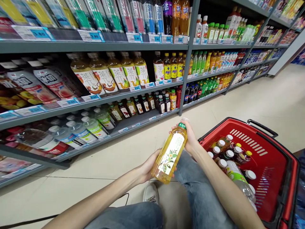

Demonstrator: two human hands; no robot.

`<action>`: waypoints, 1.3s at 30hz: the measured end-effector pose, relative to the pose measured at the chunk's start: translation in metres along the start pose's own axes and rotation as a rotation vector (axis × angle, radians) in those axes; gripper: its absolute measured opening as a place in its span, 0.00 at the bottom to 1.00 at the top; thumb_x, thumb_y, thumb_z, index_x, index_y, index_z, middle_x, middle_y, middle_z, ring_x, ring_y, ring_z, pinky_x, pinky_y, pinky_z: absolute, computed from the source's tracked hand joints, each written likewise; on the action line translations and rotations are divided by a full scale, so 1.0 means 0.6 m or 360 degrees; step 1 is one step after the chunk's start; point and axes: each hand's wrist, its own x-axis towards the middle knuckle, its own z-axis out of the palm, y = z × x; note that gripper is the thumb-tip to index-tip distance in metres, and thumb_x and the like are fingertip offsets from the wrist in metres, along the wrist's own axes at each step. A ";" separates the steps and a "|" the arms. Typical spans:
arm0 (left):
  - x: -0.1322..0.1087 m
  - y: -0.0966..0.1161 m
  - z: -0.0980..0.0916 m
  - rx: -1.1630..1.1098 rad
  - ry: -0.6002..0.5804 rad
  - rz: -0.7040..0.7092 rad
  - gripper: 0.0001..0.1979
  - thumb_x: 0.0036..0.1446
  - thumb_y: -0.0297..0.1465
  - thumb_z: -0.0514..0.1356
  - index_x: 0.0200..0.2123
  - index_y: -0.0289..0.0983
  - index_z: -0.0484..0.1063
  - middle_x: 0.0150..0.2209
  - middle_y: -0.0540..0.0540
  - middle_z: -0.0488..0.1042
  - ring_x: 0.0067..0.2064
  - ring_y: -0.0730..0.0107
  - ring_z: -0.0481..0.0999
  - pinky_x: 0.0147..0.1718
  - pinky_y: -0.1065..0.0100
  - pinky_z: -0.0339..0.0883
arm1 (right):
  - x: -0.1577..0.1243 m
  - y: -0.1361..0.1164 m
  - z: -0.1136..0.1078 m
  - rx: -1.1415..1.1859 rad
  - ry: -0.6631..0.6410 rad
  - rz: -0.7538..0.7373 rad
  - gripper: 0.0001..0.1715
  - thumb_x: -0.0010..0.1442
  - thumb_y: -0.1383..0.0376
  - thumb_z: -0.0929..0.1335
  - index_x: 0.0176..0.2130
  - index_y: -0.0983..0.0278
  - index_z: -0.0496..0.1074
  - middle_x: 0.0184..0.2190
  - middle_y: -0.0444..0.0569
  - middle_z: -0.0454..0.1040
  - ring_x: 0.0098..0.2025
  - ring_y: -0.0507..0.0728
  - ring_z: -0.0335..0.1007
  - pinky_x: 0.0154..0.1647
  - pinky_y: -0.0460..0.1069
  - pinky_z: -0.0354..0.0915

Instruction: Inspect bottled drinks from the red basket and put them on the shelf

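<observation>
Between my hands is a large bottle of yellow tea (172,152), tilted, with a green neck band, a white cap and a white label printed with leaves and flowers. My left hand (149,167) grips it low on the side, its fingers partly hidden behind the bottle. Up at the neck, my right hand (189,135) is wrapped round the bottle from the right. To the right of my knee stands a red shopping basket (269,194) holding several drink bottles, one with a green and white label (234,173).
Grey shelving (124,130) full of drinks runs along the left and away to the right. Its bottom shelf carries small dark tea bottles (138,105). The basket has a black handle (262,125). Pale floor tiles (114,162) lie between the shelf and my legs; a black cable (35,220) crosses them.
</observation>
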 end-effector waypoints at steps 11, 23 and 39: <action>0.001 -0.002 -0.005 -0.0027 -0.0044 0.0006 0.30 0.66 0.48 0.48 0.46 0.27 0.75 0.36 0.33 0.82 0.34 0.55 0.81 0.39 0.59 0.73 | 0.000 0.000 0.001 0.0026 -0.0015 0.0012 0.14 0.55 0.55 0.72 0.31 0.61 0.68 0.27 0.47 0.79 0.27 0.59 0.78 0.31 0.53 0.74; -0.004 0.004 0.004 -0.0028 0.0016 -0.0019 0.30 0.68 0.47 0.46 0.46 0.26 0.76 0.37 0.34 0.82 0.33 0.56 0.82 0.36 0.60 0.74 | 0.001 0.001 -0.004 0.0027 -0.0024 0.0017 0.14 0.55 0.54 0.72 0.31 0.60 0.68 0.27 0.47 0.79 0.27 0.58 0.77 0.33 0.53 0.75; -0.005 0.003 -0.002 0.0018 -0.0026 -0.0015 0.31 0.65 0.49 0.49 0.44 0.26 0.77 0.36 0.33 0.82 0.33 0.55 0.82 0.37 0.60 0.74 | 0.001 0.001 -0.002 0.0035 -0.0028 0.0029 0.14 0.54 0.55 0.72 0.31 0.60 0.68 0.27 0.47 0.79 0.27 0.59 0.78 0.31 0.53 0.74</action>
